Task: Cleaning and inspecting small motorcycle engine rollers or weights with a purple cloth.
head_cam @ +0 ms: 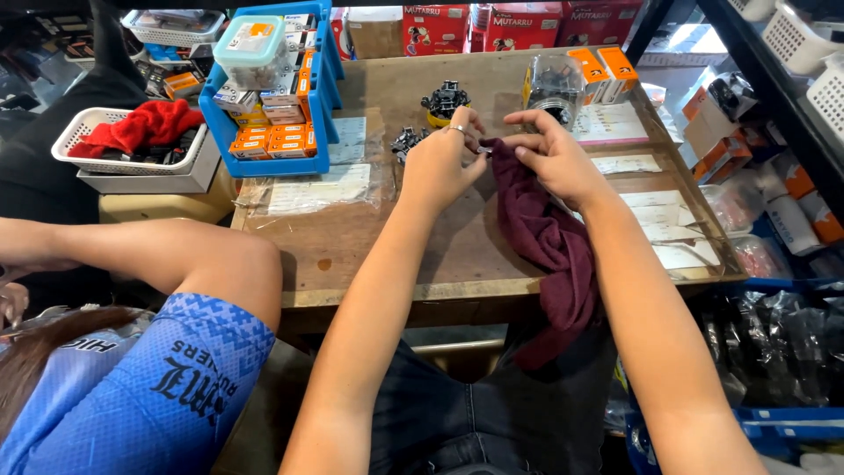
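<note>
over the wooden table (352,246), the left hand (437,167) pinches what seems a small metal part, too small to tell, while the right hand (549,158) grips the maroon rag (545,237) against it, the rag's tail draped off the table's edge into the lap.

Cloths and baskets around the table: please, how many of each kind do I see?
Maroon cloth, pinched by left hand and right hand: 1
Red cloth: 1
White basket holding it: 1
Blue bin of small boxes: 1
Total: 4
</note>
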